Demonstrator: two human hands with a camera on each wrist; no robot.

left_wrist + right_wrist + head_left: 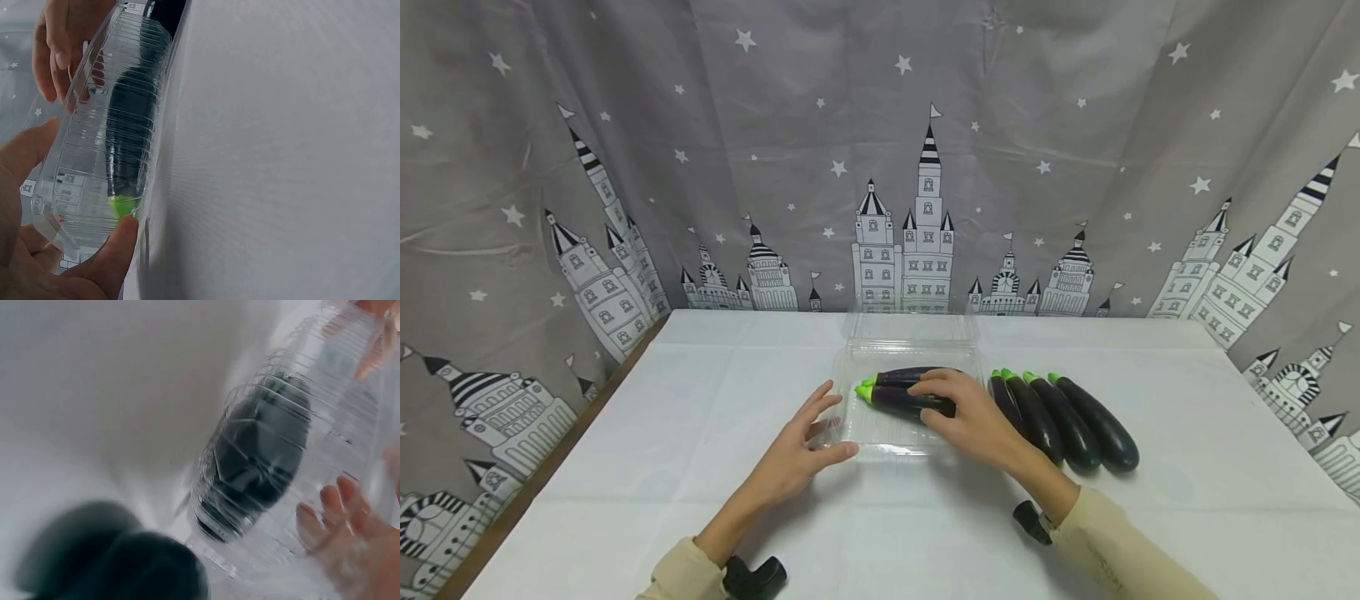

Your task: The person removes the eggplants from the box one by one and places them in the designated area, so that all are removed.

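Note:
A clear plastic clamshell container (887,429) lies on the table with its lid raised at the back. Inside it, two dark purple eggplants with bright green stems lie side by side, the front eggplant (898,400) and the back eggplant (901,377). My left hand (797,446) holds the container's front left corner, thumb on the front wall and fingers along the left side. My right hand (966,412) is over the eggplants' right ends, fingers relaxed and parted. Through the clear wall in the right wrist view, the fingertips (334,497) appear apart from the dark eggplant (262,447).
Several more eggplants (1067,421) lie slanted in a row on the white-covered table (1210,467), right of the container. Behind the table hangs a grey curtain (1030,108) printed with castles and stars. Dark wrist devices (754,577) sit at both sleeves.

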